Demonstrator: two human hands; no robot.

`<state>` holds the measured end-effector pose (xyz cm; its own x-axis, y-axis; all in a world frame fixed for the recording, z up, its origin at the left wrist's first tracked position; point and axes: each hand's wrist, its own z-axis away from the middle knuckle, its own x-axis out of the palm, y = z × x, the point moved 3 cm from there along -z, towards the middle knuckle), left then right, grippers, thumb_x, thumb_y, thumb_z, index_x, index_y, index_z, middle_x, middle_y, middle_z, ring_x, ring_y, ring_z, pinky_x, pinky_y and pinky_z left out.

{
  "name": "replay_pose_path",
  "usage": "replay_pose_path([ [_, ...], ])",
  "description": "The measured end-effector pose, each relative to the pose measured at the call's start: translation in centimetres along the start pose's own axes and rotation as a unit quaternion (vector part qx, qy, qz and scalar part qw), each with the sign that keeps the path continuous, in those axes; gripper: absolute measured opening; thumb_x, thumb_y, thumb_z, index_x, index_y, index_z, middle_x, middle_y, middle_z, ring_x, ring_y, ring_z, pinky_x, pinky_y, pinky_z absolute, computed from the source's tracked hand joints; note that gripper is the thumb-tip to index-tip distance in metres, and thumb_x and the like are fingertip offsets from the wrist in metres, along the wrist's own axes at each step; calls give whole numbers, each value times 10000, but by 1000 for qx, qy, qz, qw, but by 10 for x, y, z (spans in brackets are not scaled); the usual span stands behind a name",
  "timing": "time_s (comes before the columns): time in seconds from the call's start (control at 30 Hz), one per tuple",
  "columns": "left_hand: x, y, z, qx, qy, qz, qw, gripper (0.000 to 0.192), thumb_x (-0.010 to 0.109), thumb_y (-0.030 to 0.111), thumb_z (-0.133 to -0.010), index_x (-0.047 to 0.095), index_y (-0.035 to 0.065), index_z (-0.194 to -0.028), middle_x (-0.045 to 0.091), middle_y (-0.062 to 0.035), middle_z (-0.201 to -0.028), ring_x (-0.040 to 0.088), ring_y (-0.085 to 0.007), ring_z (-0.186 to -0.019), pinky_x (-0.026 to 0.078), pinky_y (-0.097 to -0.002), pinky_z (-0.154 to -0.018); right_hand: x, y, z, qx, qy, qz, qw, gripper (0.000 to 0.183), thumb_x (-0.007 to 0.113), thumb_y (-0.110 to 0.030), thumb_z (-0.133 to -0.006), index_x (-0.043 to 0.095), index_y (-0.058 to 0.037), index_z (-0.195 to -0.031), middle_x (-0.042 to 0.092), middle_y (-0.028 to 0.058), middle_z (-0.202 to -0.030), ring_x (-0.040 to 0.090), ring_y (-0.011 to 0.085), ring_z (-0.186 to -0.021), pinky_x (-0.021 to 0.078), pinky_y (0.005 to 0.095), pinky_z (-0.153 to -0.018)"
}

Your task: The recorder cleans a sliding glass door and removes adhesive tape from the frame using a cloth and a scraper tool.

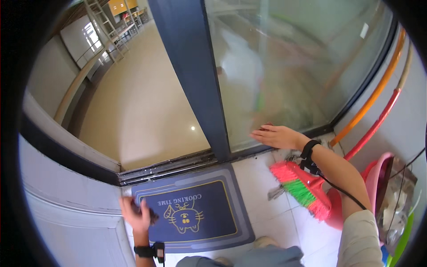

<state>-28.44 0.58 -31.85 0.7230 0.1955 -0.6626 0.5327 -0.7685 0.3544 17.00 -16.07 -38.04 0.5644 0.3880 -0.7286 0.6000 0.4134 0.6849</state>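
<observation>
My right hand [280,136] is held flat at the lower part of a sliding glass door panel [293,66], fingers pointing left. Under its fingers a bit of a dark red item [267,125], possibly a cloth, shows; most of it is hidden. At the lower left, my left hand [135,213] holds a dark brown, crumpled-looking item [153,217] between thumb and fingers, above the left edge of a floor mat [213,207]. What that item is cannot be made out. Both wrists wear black straps with small devices.
A dark door frame [186,66] borders an open doorway with a floor track [166,170]. At right stand a red-and-green broom [300,187], an orange pole [370,100], a red pole [377,123] and a pink dustpan or bin [378,177] beside bagged rubbish [397,200]. A ladder [105,23] stands beyond.
</observation>
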Motion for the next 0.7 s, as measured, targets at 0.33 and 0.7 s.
replay_pose_path([
  [0.33,108,183,-119,157,-342,180,909,481,696,404,-734,561,58,-1039,623,-94,-793,613,-262,-667,485,-368,-596,-122,56,-1,225,44,-305,924,497,609,-164,-694,445,-41,-1147,523,109,-1087,551,251,-943,454,343,-773],
  [0.7,82,312,-183,71,-338,533,773,546,707,277,-754,465,22,-1172,571,-121,-1011,562,-210,-927,454,-322,-782,-241,121,12,384,189,-437,791,487,428,-180,-893,264,-45,-1332,300,236,-1341,540,365,-973,464,375,-820],
])
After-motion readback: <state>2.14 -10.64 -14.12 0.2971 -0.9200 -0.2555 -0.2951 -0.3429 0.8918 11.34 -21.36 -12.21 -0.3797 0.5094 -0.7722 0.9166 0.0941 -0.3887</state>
